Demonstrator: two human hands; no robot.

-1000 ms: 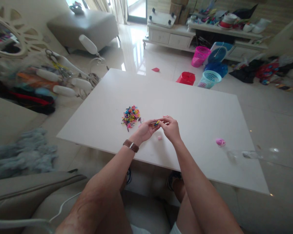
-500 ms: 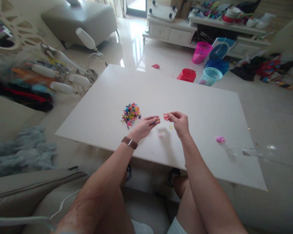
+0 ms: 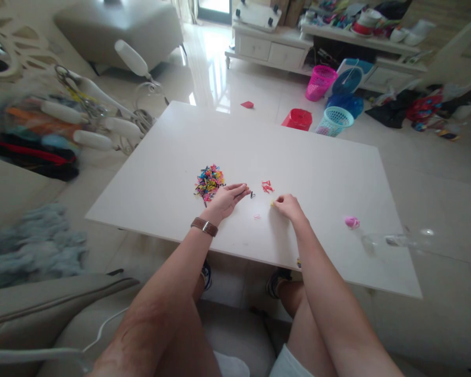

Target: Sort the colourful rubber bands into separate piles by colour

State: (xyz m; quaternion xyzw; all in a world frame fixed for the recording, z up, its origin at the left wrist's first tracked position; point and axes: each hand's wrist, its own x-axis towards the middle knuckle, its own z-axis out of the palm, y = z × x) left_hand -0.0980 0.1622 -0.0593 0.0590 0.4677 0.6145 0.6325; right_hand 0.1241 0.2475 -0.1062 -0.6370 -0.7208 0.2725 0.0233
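My left hand (image 3: 228,201), a brown-strapped watch on its wrist, reaches over the table with its fingers pressed together. At its fingertips is a tiny black looped clip-like piece (image 3: 253,195). Beside that hand lies a pile of small multicoloured looped pieces (image 3: 210,180), partly covered by it. My right hand (image 3: 288,206) is low over the tabletop, thumb and finger pinched on a small yellow looped piece (image 3: 272,204), mostly hidden by the fingertips. A little cluster of red pieces (image 3: 267,186) rests just beyond, and a few pale pink pieces (image 3: 257,216) lie nearer to me.
The white table (image 3: 317,162) spans the middle. On its right side are a pink-purple object (image 3: 352,222) and a clear bottle-like object (image 3: 396,240) lying down. Past the far edge stand a red bin (image 3: 298,119) and a light blue basket (image 3: 335,121). White lamp arms (image 3: 131,58) rise at left.
My right hand has let go of the red pieces on the table and moved down toward me to the yellow one. A black piece now shows at my left fingertips.
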